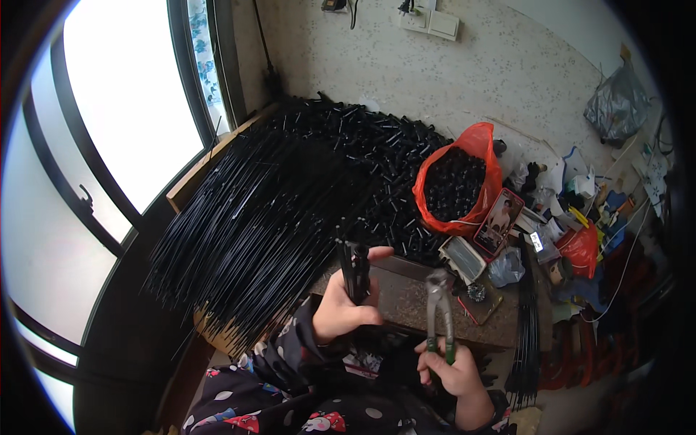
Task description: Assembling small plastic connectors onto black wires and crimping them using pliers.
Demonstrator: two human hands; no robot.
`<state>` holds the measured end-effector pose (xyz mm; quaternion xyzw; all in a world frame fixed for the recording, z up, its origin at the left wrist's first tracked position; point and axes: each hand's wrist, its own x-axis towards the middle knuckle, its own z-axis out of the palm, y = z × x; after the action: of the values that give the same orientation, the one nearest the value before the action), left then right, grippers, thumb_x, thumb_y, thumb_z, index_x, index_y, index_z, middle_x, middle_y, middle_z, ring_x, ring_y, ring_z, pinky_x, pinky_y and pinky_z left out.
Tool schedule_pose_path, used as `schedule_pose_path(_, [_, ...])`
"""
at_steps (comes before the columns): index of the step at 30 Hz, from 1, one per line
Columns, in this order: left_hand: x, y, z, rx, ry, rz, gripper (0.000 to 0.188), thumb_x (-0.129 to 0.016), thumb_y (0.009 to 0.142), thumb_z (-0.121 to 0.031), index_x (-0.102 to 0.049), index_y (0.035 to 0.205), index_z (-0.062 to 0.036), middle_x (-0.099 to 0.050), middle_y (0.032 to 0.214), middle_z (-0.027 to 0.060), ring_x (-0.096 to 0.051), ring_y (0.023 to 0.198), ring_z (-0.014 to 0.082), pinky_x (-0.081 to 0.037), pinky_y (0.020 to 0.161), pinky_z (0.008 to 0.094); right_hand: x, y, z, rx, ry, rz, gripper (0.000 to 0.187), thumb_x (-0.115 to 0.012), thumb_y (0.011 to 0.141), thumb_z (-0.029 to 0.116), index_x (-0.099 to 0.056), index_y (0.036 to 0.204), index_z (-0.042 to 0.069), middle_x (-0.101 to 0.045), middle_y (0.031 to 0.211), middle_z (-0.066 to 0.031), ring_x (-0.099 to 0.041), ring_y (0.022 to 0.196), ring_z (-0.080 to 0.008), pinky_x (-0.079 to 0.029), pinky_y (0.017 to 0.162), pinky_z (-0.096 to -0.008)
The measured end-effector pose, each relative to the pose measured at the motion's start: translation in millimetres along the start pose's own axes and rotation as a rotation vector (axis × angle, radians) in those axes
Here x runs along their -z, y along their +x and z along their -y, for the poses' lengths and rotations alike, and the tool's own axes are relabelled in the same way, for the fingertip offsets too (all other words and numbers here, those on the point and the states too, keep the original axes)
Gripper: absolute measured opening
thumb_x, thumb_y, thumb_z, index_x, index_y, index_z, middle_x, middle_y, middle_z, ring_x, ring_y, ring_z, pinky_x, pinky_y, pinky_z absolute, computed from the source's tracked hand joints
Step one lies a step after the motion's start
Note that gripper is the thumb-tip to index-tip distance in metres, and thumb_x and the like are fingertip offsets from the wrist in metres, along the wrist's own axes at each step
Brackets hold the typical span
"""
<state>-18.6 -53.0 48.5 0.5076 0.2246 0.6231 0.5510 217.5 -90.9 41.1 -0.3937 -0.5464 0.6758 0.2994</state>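
At six o'clock your left hand [342,310] grips slender black pieces [355,272]; at five, your right hand [452,370] grips green-handled grey metal pincers [438,288].

Sleeves [288,355]: long, loose, black, patterned
Garment [362,423]: black, red-and-white cartoon figures, pale ovals
Left hand [339,312]: bare
Right hand [453,371]: bare

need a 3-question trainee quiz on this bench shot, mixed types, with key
1. Which hand holds the pliers?
2. True or false: the open red bag contains black pieces.
3. Which lies nearest the window? (a) phone (b) pile of long rods (c) wall switch

Key: 1. The right hand. 2. True. 3. b.
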Motion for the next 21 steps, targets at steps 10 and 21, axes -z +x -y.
schedule_pose_path(10, [-15, 4, -7, 0.086, 0.299, -0.015, 0.05, -0.085, 0.058, -0.02, -0.061, 0.096, 0.0022, -0.049, 0.06, -0.0073, -0.043, 0.056, 0.0006, -0.032, 0.05, 0.0173, -15, -4, -6, 0.021, 0.08, 0.249, 0.049, -0.048, 0.09, 0.009, -0.03, 0.133, -0.006, -0.061, 0.092, -0.0139, -0.061, 0.07, -0.0194, -0.049, 0.066, -0.0301])
schedule_pose_path(21, [-18, -3, 6, 0.108, 0.384, -0.068, 0.026, -0.077, 0.066, -0.013, -0.058, 0.08, -0.0005, -0.052, 0.063, -0.0036, -0.047, 0.059, 0.0029, -0.038, 0.054, 0.0185, -1, -13, 22, -0.15, -0.576, 0.11, 0.03, -0.049, 0.089, 0.01, -0.046, 0.117, -0.001, -0.059, 0.068, -0.0079, -0.059, 0.059, -0.0156, -0.048, 0.056, -0.0278])
